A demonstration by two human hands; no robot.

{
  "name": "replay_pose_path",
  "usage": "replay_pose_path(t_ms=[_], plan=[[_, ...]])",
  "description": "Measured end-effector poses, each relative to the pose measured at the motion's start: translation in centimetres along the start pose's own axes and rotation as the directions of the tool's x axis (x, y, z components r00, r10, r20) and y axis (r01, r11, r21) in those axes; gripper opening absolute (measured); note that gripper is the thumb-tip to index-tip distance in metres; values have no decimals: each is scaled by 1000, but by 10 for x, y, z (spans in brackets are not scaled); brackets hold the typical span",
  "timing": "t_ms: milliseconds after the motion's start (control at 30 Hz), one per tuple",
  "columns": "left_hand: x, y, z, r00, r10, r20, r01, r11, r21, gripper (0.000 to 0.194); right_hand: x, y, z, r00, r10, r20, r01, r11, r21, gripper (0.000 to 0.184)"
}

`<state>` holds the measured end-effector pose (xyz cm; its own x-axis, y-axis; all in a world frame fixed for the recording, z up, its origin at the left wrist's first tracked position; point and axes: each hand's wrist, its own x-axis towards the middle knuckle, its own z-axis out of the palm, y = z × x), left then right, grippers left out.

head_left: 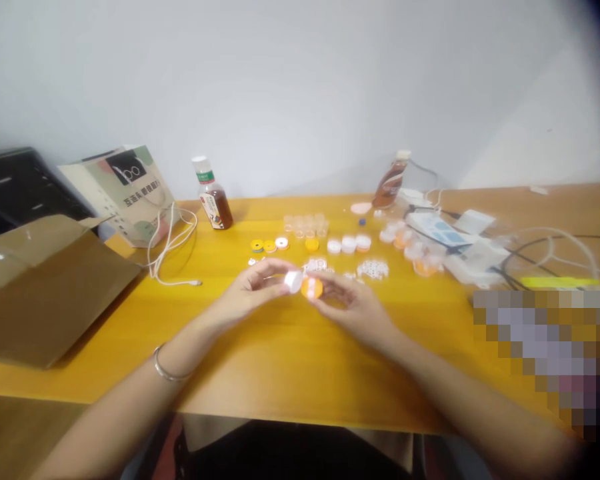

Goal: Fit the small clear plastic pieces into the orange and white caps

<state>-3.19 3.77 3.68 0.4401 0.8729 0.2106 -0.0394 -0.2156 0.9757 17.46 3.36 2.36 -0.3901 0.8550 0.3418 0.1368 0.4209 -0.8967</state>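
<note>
My left hand point(257, 285) pinches a small white round cap-like piece point(293, 281) between thumb and fingers. An orange round piece point(311, 289) with a white band across it is held in the fingertips of my right hand point(353, 303). The two pieces are side by side, almost touching, above the table; blur hides their finer detail. Just beyond my hands lie small piles of white bits point(373, 269). Behind those stand white round pieces point(349, 245), yellow ring-like pieces point(257, 246) and a block of clear little cups point(306, 225).
A brown paper bag point(45, 287) and a printed bag point(125, 193) stand left, beside a white cable point(173, 243). Two drink bottles, one dark-labelled point(215, 200) and one brown point(393, 181), stand at the back. White boxes and cables point(480, 257) crowd the right of the yellow table point(260, 380).
</note>
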Motion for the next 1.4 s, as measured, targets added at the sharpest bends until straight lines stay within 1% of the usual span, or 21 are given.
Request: replay_pose_path(t_ms=[133,267,367,467,600,733,833,1000,1133,1200,1333,1400], plan=[[-2,1,4,1000,26,-13,-24,997,78,25,0,1,-1,998,-58,-20,56,994,-95,35],[-2,-2,8,999,38,-4,-37,995,90,26,-1,1,0,989,-137,-46,125,970,-208,37],[-1,-5,11,997,81,-15,-80,993,87,30,-2,2,1,980,-195,-47,174,943,-284,39],[-1,-9,15,994,105,-20,-102,987,122,32,-3,5,2,972,-232,-28,210,921,-329,42],[-3,-14,18,993,114,-19,-107,965,238,30,-3,9,3,965,-263,-13,243,905,-348,42],[-6,-16,20,982,184,-28,-162,918,361,29,-3,11,4,969,-248,-15,230,917,-325,39],[-7,-15,20,977,212,-10,-189,890,415,29,-3,13,5,973,-228,-21,212,931,-298,36],[-9,-17,20,971,237,9,-217,871,441,30,-4,16,7,981,-192,-20,181,949,-258,38],[-10,-21,19,964,264,7,-238,856,460,29,-6,16,8,981,-194,-13,184,947,-264,38],[-10,-23,17,960,279,15,-251,839,483,29,-6,16,9,982,-190,-10,182,950,-253,41],[-11,-25,15,953,302,29,-273,812,516,28,-7,15,11,988,-152,4,150,974,-172,48],[-12,-27,15,951,309,18,-273,808,523,28,-8,15,12,993,-118,13,118,983,-137,44]])
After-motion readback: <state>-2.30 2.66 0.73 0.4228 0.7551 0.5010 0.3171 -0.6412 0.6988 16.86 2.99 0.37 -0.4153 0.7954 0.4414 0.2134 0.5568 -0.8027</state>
